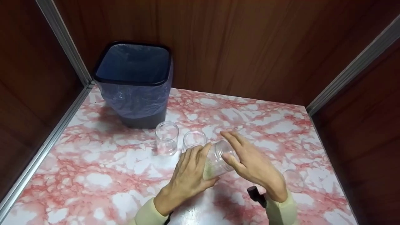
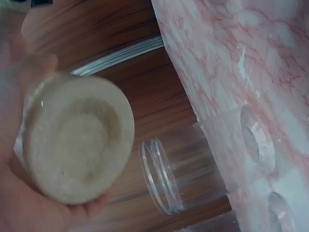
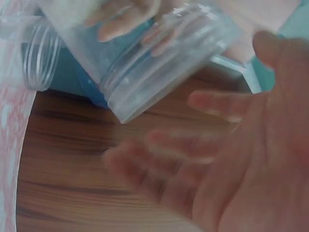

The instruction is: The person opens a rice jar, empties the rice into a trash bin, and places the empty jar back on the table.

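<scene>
My left hand point(image 1: 189, 173) grips a clear plastic jar point(image 1: 215, 164), which is tilted with its threaded mouth toward my right hand. Pale, greenish-beige matter lies in the jar's bottom end, and its round base faces the left wrist view. Close by the mouth, my right hand point(image 1: 253, 159) is spread with its fingers extended; a gap shows between its fingers and the jar rim point(image 3: 120, 113) in the right wrist view. Just beyond the left hand stand two more clear jars, one point(image 1: 167, 140) at the left and another point(image 1: 194, 139) partly hidden behind the fingers.
A dark bin point(image 1: 147, 120) with a bluish plastic liner stands at the back left of the red-and-white marbled table point(image 1: 93, 179). Near my right forearm lies a faint clear disc point(image 1: 293, 180). Brown wood-grain panels point(image 1: 234, 47) enclose the table at the back and sides.
</scene>
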Motion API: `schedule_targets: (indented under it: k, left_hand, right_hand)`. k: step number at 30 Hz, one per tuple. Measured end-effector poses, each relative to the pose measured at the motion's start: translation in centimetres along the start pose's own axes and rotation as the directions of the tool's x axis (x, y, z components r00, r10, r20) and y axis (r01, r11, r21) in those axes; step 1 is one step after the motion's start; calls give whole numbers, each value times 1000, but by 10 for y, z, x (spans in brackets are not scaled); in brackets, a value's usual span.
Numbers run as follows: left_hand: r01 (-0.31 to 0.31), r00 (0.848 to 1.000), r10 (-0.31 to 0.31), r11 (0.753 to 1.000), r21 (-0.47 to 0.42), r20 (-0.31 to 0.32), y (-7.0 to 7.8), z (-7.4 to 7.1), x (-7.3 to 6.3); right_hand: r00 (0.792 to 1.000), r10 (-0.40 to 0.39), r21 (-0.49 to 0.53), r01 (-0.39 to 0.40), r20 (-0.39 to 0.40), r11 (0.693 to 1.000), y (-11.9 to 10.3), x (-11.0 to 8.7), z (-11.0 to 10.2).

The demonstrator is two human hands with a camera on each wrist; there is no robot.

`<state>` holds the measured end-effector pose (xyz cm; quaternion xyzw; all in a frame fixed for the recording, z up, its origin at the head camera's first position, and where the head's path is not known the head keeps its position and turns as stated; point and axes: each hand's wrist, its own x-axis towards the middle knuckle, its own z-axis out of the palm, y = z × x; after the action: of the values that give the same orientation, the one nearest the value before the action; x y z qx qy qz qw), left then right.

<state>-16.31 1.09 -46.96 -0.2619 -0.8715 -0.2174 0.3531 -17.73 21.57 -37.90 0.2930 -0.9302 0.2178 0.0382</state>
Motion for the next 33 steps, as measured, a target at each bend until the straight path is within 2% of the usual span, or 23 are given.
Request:
schedule_targets:
  k: [2, 4, 6, 8, 10, 12, 14, 16, 17, 18, 20, 23, 25, 27, 29, 33]
  left_hand:
    - [-2, 1000, 3, 999, 35, -21, 3, 0, -1]
    - [-7, 1000, 8, 999, 53, -20, 5, 0, -1]
    - [-11, 1000, 12, 999, 37, -10, 5, 0, -1]
    - [-9, 1000, 10, 1000, -21, 25, 3, -2, -1]
    - [-4, 996, 15, 992, -129, 84, -1, -3, -1]
    - [-5, 990, 40, 968, -252, 134, -6, -4, -2]
    - [-6, 984, 66, 941, -339, 167, -11, -5, -4]
    - [-11, 982, 81, 926, -378, 171, -14, -5, -6]
    - [-12, 983, 78, 929, -370, 164, -14, -4, -7]
    - [-10, 985, 69, 937, -350, 156, -13, -4, -8]
    - [0, 990, 41, 959, -284, 137, -10, -4, -10]
    - [2, 996, 11, 989, -148, 90, -4, -1, -12]
    - [-2, 999, 5, 999, -51, 52, 1, 1, -14]
    - [-5, 1000, 5, 1000, 28, 14, 5, 3, -16]
    - [-3, 1000, 4, 997, 79, -18, 9, 5, -17]
    - [5, 999, -1, 996, 88, -36, 12, 6, -17]
  right_hand:
    - [998, 55, -23, -54, 29, 998, -2, 2, 3]
    - [996, 78, -23, -77, 52, 997, -2, 2, 5]
    - [995, 81, -4, -81, 65, 997, -2, 1, 5]
    - [996, 51, 14, -52, 71, 999, -2, 0, 4]
    - [997, -19, 24, 17, 81, 1000, -1, -2, 1]
    - [987, -128, 47, 124, 100, 991, 1, -4, -3]
    - [963, -243, 77, 235, 118, 969, 4, -6, -7]
    - [937, -323, 109, 310, 134, 944, 6, -7, -8]
    - [929, -346, 128, 330, 134, 935, 7, -7, -8]
    - [930, -343, 144, 325, 131, 935, 7, -7, -8]
    - [949, -299, 141, 285, 96, 948, 7, -6, -6]
    - [988, -152, 107, 148, 30, 983, 5, -3, -3]
    - [999, -52, 51, 52, 6, 997, 5, 0, -1]
    - [999, 24, 6, -24, 22, 1000, 5, 3, 2]
    - [996, 57, -16, -56, 65, 998, 6, 4, 5]
    - [990, 47, 31, -51, 130, 998, 8, 5, 9]
